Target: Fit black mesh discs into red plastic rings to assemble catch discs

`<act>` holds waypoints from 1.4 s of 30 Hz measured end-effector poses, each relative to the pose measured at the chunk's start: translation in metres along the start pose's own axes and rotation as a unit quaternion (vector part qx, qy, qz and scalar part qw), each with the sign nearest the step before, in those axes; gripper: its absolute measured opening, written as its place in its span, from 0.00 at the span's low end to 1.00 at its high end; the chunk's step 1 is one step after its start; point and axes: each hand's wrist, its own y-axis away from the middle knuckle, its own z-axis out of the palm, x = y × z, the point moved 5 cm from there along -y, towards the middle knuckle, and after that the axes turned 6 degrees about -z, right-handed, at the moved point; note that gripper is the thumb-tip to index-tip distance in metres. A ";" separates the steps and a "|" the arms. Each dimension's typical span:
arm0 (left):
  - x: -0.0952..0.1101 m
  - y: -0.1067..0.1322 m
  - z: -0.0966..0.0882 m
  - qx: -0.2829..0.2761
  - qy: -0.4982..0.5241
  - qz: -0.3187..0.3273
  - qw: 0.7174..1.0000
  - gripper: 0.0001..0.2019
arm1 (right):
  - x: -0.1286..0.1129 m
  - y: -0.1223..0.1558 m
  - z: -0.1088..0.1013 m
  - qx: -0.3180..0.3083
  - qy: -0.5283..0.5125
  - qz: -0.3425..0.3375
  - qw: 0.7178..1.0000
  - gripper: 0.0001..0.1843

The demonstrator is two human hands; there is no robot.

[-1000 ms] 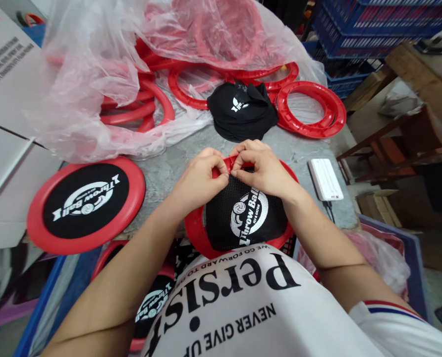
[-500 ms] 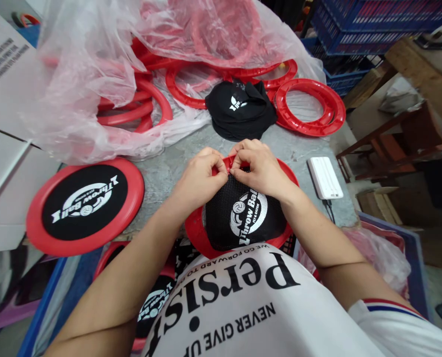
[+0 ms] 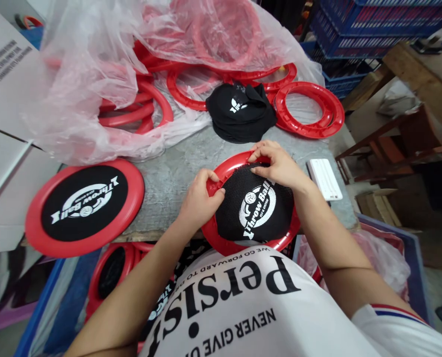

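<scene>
A red plastic ring [image 3: 235, 164] rests against the table's front edge and my shirt. Black mesh fabric [image 3: 230, 213] printed "Throw Ball" in white spans most of its opening. My left hand [image 3: 203, 197] pinches the ring's left rim, thumb at the mesh edge. My right hand [image 3: 275, 166] is closed at the far rim, fingers over the ring and thumb on the mesh. Beyond them lies a stack of black fabric discs [image 3: 239, 119]. To the left is an assembled red disc [image 3: 85, 207] with a black printed centre.
Loose red rings [image 3: 306, 130] and a plastic bag [image 3: 80, 114] of more rings cover the table's back. A white power bank [image 3: 325, 179] lies at the right. A white carton [image 3: 5, 114] stands left. Blue crates [image 3: 355, 34] are stacked behind; a bin [image 3: 410, 248] stands below right.
My hands have moved apart along the rim, left hand to the left and down, right hand to the right. The ring with its mesh has shifted right and turned slightly.
</scene>
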 end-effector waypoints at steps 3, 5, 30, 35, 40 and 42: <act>0.003 0.015 0.005 0.036 -0.050 0.080 0.995 0.01 | 0.009 0.003 0.000 0.016 0.018 0.018 1.000 0.08; 0.003 0.026 0.010 0.045 -0.103 0.111 0.987 0.03 | 0.014 0.006 0.000 0.028 0.029 0.032 0.999 0.07; 0.000 -0.023 -0.019 0.073 -0.064 0.028 0.995 0.04 | -0.027 0.022 0.018 0.054 0.047 0.041 0.997 0.12; -0.002 -0.029 -0.018 0.087 -0.053 0.000 0.995 0.05 | -0.018 0.021 0.021 0.061 0.027 0.048 0.997 0.13; 0.004 -0.021 -0.011 0.116 -0.158 0.096 0.976 0.05 | -0.012 0.022 0.020 0.086 0.007 0.033 0.996 0.12; 0.004 -0.017 -0.004 0.109 -0.213 0.131 0.962 0.10 | -0.011 0.025 0.020 0.094 0.005 0.027 0.995 0.12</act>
